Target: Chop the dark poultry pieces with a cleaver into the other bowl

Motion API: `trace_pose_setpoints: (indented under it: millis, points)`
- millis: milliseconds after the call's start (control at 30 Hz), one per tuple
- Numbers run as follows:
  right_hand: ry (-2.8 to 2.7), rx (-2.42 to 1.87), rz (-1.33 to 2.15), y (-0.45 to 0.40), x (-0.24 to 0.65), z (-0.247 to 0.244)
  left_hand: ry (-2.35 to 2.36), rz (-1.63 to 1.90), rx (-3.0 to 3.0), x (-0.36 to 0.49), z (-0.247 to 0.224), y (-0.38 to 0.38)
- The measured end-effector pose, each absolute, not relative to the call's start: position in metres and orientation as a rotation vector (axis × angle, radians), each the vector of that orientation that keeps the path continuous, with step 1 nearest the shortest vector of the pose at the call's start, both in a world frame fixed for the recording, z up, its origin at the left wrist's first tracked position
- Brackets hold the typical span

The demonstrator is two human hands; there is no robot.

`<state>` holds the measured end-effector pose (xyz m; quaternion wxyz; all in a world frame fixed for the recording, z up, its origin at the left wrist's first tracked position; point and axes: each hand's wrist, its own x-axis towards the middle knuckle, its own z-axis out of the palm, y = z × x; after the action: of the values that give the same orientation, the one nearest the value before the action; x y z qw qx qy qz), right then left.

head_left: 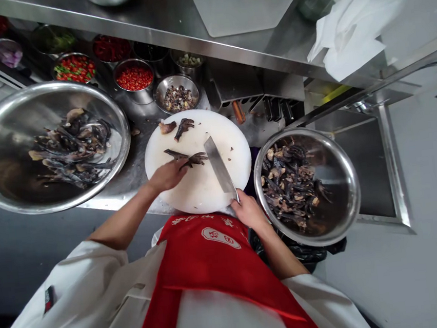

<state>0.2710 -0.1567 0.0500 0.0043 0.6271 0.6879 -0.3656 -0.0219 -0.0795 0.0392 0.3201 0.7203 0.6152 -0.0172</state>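
Note:
A round white cutting board (183, 201) lies in front of me. On it, my left hand (168, 175) has its fingers closed over the middle of a dark chicken foot (198, 158), whose toes point right. My right hand (248, 210) grips the handle of a cleaver (219, 166). Its broad blade slants up and left over the board, just right of the toes; whether it touches the board I cannot tell. Farther back on the board lie a cut dark foot piece (184, 128) and a paler piece (167, 127). A few small scraps are scattered to the right.
Left stands a large steel bowl (8, 189) of dark chicken feet; right, another steel bowl (345, 193) holds chopped pieces. Behind the board are a small bowl of chopped bits (177, 97), a pot of red chillies (135, 79) and a knife rack (238, 87). A steel shelf (175, 39) overhangs them.

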Motion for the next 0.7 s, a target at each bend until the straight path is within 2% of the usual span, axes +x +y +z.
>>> trace_pose_setpoints:
  millis: [233, 400, 533, 700]
  points:
    - [2.187, 1.99, -1.192, -0.207, 0.282, 0.055, 1.733, 0.031, 1.806, 0.032, 0.005, -0.152]
    - [2.068, 1.802, -1.188, -0.229, 0.291, 0.07, 1.794, 0.208, 1.814, 0.049, -0.004, -0.159]
    - [2.171, 1.923, -1.134, -0.233, 0.287, 0.088, 1.788, 0.259, 1.819, 0.052, -0.007, -0.159]
    - [2.138, 1.903, -1.001, -0.228, 0.277, 0.075, 1.785, 0.299, 1.808, 0.053, -0.009, -0.16]
